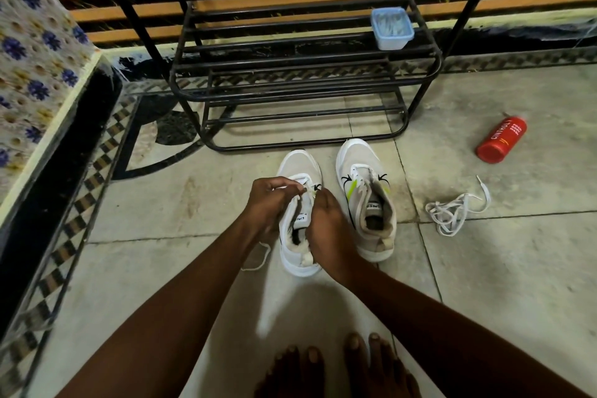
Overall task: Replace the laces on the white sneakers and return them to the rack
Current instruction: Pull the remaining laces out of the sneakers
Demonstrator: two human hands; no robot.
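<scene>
Two white sneakers stand on the floor with toes toward the black metal rack (290,97). My left hand (269,200) and my right hand (324,220) work over the left sneaker (300,165), each pinching the white lace (308,186) at its eyelets. A loose end of that lace (261,257) trails on the tile under my left wrist. The right sneaker (365,200) stands beside it, open, with only a short run of lace near its toe. A loose white lace (452,212) lies in a tangle on the floor to the right.
A red bottle (500,140) lies on its side on the tiles at the right. A small blue plastic tub (391,28) sits on a rack shelf. A patterned low wall (48,113) borders the left. My bare toes (339,365) show at the bottom.
</scene>
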